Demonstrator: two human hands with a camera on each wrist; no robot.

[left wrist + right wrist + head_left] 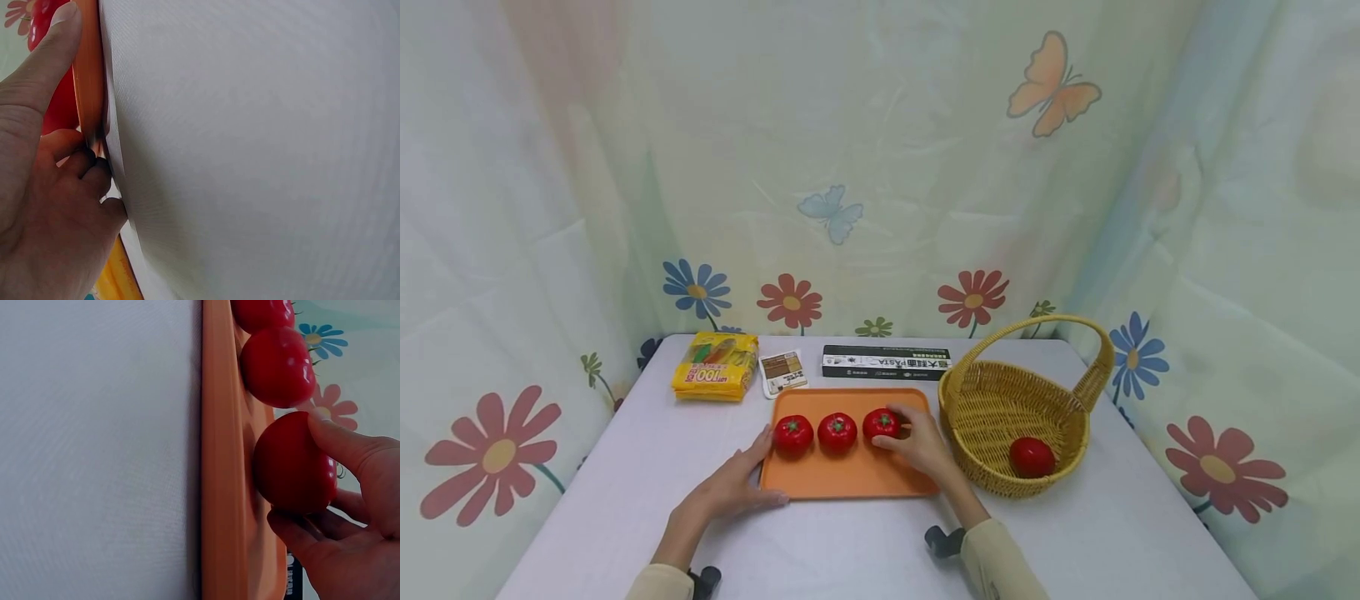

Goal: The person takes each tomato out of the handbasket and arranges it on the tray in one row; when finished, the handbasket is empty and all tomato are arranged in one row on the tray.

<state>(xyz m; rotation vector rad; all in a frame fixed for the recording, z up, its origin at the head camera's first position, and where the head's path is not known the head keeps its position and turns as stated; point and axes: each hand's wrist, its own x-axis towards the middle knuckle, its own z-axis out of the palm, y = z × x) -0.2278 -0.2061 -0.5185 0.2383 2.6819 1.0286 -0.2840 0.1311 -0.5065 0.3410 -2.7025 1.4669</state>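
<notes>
An orange tray bears three red tomatoes in a row. My left hand grips the tray's near left corner, its thumb along the front rim and its fingers at the left side. The left tomato lies close to those fingers, and the middle tomato sits beside it. With thumb and fingers, my right hand pinches the right tomato over the tray's right part. In the right wrist view the fingers come around its side and the thumb lies on top.
To the right stands a wicker basket with a tall handle and a red tomato inside. Behind the tray lie a black pasta box, a small brown and white packet and a yellow package. A floral curtain surrounds the table.
</notes>
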